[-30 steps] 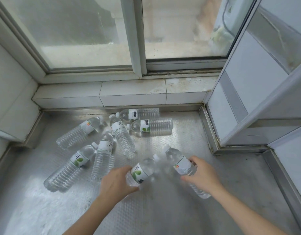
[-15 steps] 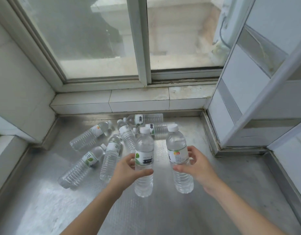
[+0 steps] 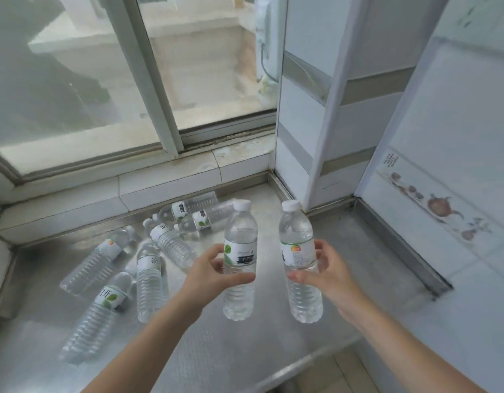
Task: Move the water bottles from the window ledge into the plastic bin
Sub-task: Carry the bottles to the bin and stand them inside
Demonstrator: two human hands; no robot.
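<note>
Clear bottles upright, caps up: left hand fingers grip one, right hand another.

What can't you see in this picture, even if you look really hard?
- Plastic bin: nowhere in the head view, outside the frame.
- Printing on the label of the left hand's bottle: smeared, and the left hand covers part of it.
- Small writing on the right hand's bottle: too small; the right hand wraps behind.
- Bottles lying on the metal ledge: labels blurred, and two at the back are partly hidden behind the held one.
</note>
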